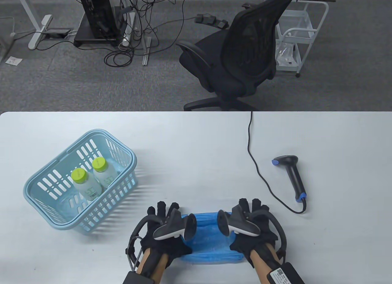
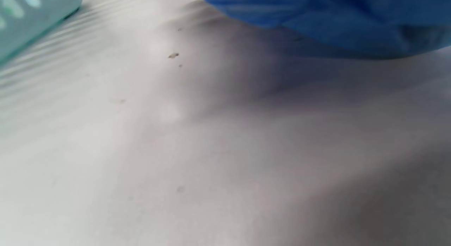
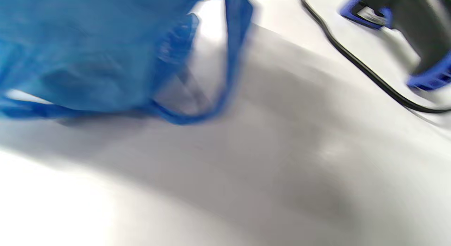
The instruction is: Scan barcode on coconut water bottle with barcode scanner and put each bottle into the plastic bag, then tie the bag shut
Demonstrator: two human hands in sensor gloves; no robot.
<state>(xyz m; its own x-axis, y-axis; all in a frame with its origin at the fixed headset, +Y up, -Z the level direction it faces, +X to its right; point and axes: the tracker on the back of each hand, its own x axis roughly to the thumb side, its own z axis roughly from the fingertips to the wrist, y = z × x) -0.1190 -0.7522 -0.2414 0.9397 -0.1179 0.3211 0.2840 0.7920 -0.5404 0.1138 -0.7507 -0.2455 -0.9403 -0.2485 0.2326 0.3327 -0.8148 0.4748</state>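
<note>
- The blue plastic bag (image 1: 211, 238) lies flat at the table's (image 1: 196, 137) near edge, with the left hand (image 1: 162, 232) on its left end and the right hand (image 1: 249, 230) on its right end.
- Grip: both hands rest over the bag's ends, but the trackers hide the fingers, so I cannot tell whether either has pinched the film or merely presses it.
- Two coconut water bottles (image 1: 93, 178) stand upright in the light blue basket (image 1: 43, 198) near the table's left edge; the barcode scanner (image 1: 292, 173) lies well apart toward the right edge, its cable (image 1: 254, 161) trailing to the far edge.
- The step in hand appears to be opening the bag. To do it well, separate the two layers at the handle loop (image 3: 211, 108), then spread the mouth wide and facing the basket.
- Keep the bag clear of the scanner's cable.
</note>
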